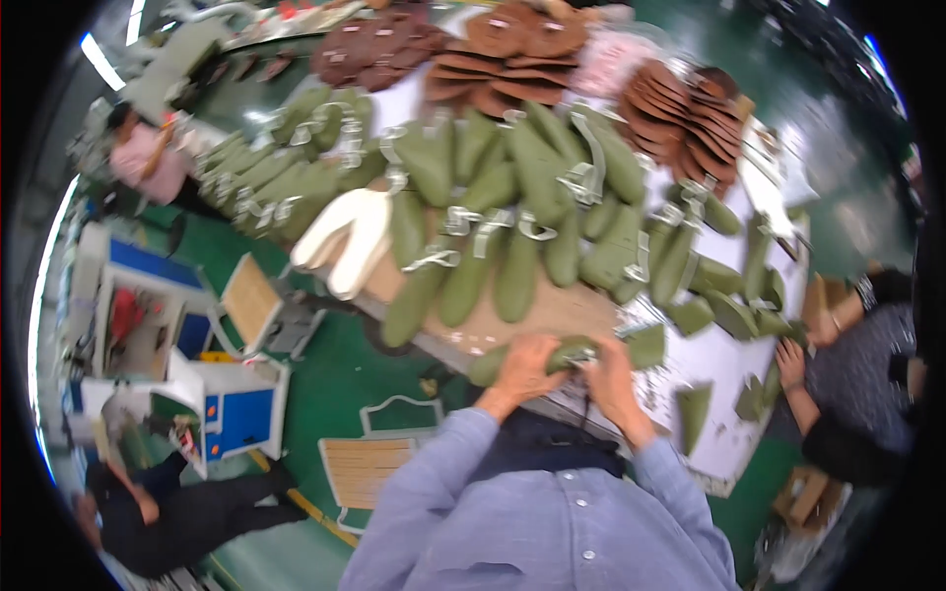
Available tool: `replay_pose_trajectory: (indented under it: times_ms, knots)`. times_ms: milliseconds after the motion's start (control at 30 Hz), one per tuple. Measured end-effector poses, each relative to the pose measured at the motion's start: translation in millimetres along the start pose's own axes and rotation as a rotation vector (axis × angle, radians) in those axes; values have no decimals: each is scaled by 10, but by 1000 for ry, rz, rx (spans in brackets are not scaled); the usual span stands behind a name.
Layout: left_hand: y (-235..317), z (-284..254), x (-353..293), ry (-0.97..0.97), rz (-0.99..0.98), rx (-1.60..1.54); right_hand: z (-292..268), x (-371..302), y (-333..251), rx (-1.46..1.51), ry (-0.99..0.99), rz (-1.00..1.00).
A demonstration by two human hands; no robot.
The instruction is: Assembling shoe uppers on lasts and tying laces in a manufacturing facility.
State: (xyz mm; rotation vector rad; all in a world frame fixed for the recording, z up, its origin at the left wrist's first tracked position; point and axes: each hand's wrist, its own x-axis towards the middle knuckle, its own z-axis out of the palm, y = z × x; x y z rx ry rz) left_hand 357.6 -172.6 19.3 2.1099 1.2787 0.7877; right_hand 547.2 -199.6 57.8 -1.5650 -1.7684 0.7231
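Observation:
A green shoe last [487, 366] lies sideways at the near edge of the table, in front of my body. My left hand [529, 368] is wrapped over its middle, closed on it. My right hand [609, 378] is at its other end, fingers curled beside a bit of white cord; blur hides what exactly those fingers pinch. Just beyond my hands lie several green lasts [514, 271], many with white cord looped round them. A white, forked pair of sole-shaped pieces [352, 234] rests to their left.
Stacks of brown leather pieces [501, 64] line the far side. At the right, a co-worker's hands [791, 362] are near small green pieces [731, 315]. Wooden-seated chairs [367, 471] and a blue-and-white cabinet [236, 419] stand left. Two other people are on the left.

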Motion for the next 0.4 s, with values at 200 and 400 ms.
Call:
replay_pose_trajectory:
  times_ms: [200, 400]
  knots:
    - [79, 138, 76, 56, -28, -88, -428, -957, 493, -398, -142, -27]
    - [-68, 54, 9, 45, -38, 12, -593, -762, 68, -120, -356, 343]
